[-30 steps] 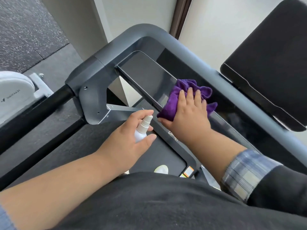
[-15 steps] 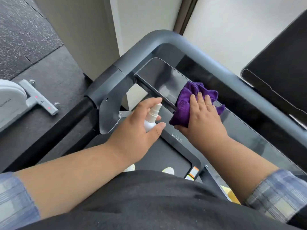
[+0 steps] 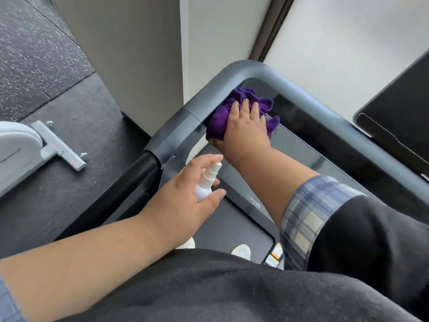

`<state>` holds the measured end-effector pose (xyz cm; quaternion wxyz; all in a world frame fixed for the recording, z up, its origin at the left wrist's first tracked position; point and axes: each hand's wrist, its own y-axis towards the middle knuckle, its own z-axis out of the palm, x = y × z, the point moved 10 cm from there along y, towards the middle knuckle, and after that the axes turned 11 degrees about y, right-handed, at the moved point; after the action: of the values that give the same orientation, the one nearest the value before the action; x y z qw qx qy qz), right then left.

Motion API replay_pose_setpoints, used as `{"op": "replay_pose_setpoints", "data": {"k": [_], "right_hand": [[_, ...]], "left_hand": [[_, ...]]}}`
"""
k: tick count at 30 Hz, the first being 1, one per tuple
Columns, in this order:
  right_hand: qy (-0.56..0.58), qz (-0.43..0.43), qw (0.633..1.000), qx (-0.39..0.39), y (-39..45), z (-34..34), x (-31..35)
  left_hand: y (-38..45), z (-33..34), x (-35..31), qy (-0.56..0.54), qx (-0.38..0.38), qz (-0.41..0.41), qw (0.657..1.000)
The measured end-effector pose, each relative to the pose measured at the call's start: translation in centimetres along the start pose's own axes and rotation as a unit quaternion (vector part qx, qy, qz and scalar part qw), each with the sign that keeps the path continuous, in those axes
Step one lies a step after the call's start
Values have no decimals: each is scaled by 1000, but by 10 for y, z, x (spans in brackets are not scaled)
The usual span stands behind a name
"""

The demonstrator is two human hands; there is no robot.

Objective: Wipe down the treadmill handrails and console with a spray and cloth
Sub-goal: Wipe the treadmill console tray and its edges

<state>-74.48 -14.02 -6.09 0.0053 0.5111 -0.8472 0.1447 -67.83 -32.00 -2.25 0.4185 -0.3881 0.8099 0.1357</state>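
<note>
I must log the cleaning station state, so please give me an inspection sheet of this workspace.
Surface: glossy dark console inside a grey handrail frame.
Job's things: purple cloth pressed at the console's far-left corner; small white spray bottle.
Clutter: nothing seen.
Hands: right hand flat on the cloth, fingers straight; left hand grips the bottle.
Cables: nothing seen.
Surroundings: dark gym floor, a white-grey machine at left, pale wall.

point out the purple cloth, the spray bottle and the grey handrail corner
purple cloth (image 3: 262, 102): head view, ruffled edge above the fingers
spray bottle (image 3: 204, 190): head view, white body below the nozzle
grey handrail (image 3: 246, 68): head view, top of the curved corner
</note>
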Motion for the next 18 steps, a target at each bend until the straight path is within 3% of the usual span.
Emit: {"op": "replay_pose_setpoints", "data": {"k": [8,18], "right_hand": [[-13,26,999,12,-73,7,-54],[5,40,999,11,7,-2,1]], "left_hand": [[6,-6,-22,-2,14,42,999],[-10,-14,-3,30,2,18,999]]}}
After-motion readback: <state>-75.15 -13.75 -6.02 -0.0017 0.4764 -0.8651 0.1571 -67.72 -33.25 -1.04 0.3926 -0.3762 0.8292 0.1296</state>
